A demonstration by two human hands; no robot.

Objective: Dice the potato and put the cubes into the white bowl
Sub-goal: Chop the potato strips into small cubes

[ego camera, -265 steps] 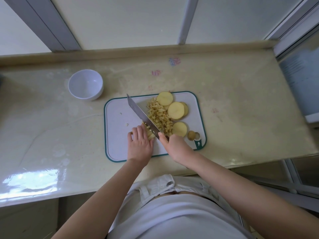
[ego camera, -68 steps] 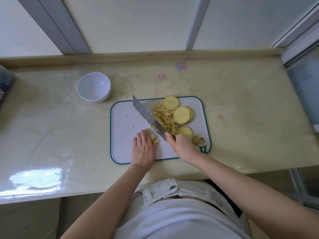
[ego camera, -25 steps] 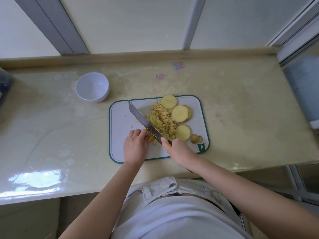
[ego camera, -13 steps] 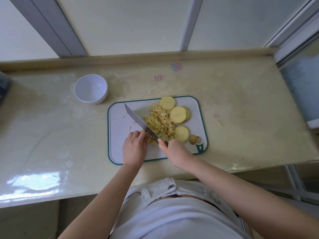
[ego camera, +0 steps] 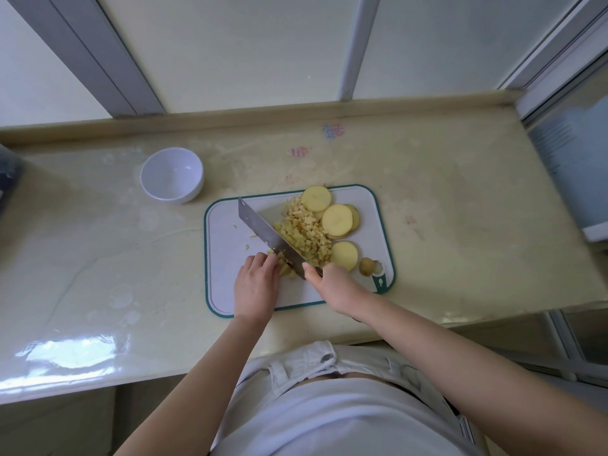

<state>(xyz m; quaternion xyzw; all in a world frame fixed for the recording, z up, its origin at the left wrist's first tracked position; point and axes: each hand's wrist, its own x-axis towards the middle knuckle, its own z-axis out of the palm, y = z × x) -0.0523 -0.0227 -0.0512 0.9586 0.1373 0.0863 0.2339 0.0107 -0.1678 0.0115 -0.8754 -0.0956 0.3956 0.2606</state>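
Note:
A white cutting board with a green rim lies on the counter. On it sits a heap of potato cubes, with several round potato slices to its right and a small end piece. My right hand grips the handle of a cleaver, whose blade slants across the board beside the heap. My left hand rests on the board, its curled fingers holding down a few potato strips against the blade. The empty white bowl stands left of the board, further back.
The beige counter ends at a raised back ledge under window frames. A dark object shows at the far left edge. A pale appliance stands at the right end. The counter's front edge runs just below the board.
The cleaver has kept chopping at the strips under my left hand, and the cube heap right of the blade has grown a little. The view shifted slightly.

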